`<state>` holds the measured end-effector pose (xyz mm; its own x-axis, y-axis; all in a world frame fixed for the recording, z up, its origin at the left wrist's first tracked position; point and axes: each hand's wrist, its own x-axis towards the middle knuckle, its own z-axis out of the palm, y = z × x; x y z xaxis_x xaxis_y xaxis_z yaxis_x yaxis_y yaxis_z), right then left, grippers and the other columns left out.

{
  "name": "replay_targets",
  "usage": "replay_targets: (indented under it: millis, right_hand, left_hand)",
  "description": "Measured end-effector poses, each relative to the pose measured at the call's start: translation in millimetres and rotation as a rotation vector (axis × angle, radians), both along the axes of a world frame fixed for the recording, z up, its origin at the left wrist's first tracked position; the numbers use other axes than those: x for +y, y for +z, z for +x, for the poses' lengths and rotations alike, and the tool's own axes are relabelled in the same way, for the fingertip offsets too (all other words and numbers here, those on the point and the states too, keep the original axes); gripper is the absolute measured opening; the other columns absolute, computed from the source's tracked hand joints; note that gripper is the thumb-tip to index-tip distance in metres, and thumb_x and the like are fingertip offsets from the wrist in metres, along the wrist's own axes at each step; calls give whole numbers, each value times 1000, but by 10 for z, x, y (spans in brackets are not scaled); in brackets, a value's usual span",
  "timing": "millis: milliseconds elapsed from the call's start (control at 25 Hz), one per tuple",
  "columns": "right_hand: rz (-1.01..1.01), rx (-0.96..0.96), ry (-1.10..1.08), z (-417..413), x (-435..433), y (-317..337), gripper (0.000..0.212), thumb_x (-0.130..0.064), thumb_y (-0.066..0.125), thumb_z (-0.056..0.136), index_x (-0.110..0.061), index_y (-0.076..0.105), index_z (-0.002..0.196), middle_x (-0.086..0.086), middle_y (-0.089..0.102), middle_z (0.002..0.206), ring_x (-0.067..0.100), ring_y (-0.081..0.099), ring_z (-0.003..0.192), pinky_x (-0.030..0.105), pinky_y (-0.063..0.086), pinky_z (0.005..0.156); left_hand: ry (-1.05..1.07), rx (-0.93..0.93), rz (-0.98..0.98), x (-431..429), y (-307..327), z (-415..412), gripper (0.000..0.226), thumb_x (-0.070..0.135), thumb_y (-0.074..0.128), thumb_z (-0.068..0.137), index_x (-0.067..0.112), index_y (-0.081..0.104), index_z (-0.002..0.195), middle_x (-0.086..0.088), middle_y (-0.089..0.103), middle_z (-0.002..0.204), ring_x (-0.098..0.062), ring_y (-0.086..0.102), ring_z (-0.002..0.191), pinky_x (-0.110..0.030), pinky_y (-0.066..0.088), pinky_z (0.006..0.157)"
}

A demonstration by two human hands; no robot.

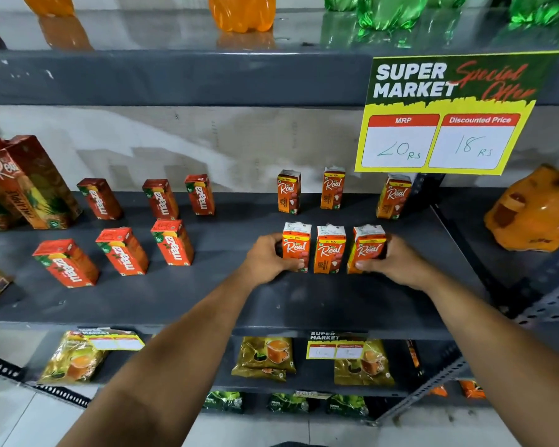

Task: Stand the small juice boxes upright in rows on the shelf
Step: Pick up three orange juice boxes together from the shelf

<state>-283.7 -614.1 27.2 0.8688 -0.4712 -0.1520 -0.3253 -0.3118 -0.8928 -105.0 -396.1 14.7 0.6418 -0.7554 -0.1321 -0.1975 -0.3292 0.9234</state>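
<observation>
— Boxes [329, 249] of Real juice, three of them, are standing upright in the front row on the grey shelf [207, 301], just beside one another.

— What are the hands doing?

— The left hand [267, 258] is pressing on the left box, the right hand [392, 259] on the right one; the fingers of both are curled around the outer sides, squeezing the row together.

— So which step is this?

— Squaring up the front row, I'd say. Next, the hands likely need to let go gently so nothing is tipping.

— Behind them?

— Three more Real boxes [333, 188], spaced wider. Maaza boxes [171, 241] are sitting to the left. A sign [446, 114] is reading "Super Market Special Offer", MRP 20 Rs, discounted 18 Rs.
</observation>
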Motion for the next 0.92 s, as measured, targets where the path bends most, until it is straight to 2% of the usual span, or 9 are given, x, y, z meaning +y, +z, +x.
replay_targets:
  millis: [80,200,280,400,600,680,760,920]
  right_hand:
    - [-7,3,28,69,64,-29,58,-9,82,70,-29,53,117,-5,66,110,15,62,107,41,45,99]
    - [-6,30,10,111,91,-85,60,-14,83,70,-30,53,119,-11,65,106,11,61,105,34,44,94]
    - [-22,65,1,126,118,-126,62,-17,85,68,-31,54,119,-10,64,108,6,59,100,30,44,90]
    - [-38,95,-28,142,195,-211,68,-21,89,62,-29,56,121,-6,63,113,13,59,106,37,44,97]
    - [-56,61,19,-51,224,-299,57,-24,91,56,-35,63,105,-5,70,108,15,64,104,42,49,96]
    - [-70,63,14,-177,244,-314,49,-25,91,55,-37,66,95,-14,72,97,8,66,97,35,51,89]
    - [-62,50,6,-307,274,-354,43,-21,91,56,-41,69,86,-19,73,86,0,67,88,29,51,83]
    - [-89,36,5,-542,329,-409,39,-21,91,58,-40,68,84,-26,72,82,-6,66,81,15,50,70]
  left_hand:
    - [-25,27,-17,-70,-25,-27,62,11,85,67,10,57,122,-4,69,111,-16,66,101,-43,51,96]
    - [-39,57,-26,-115,-81,-20,60,10,87,65,14,59,118,-3,70,109,-16,67,100,-46,51,96]
    - [-52,51,-7,-135,-104,-47,63,13,89,61,17,61,117,-2,70,109,-15,67,101,-45,50,97]
    - [-27,26,-13,-139,-121,-156,61,19,92,57,27,64,111,7,71,106,-6,66,98,-39,50,97]
    - [-21,19,3,-49,-142,-393,56,20,92,57,26,67,108,8,73,101,-4,68,93,-36,52,94]
    - [-21,47,1,-21,-164,-532,57,19,91,59,21,67,111,2,73,105,-10,68,97,-40,53,94]
    - [-17,63,12,3,-203,-673,57,20,91,60,22,66,111,3,73,104,-8,68,95,-40,54,92]
    - [-14,63,37,29,-256,-872,53,24,89,61,27,65,108,8,74,100,-6,68,93,-39,55,91]
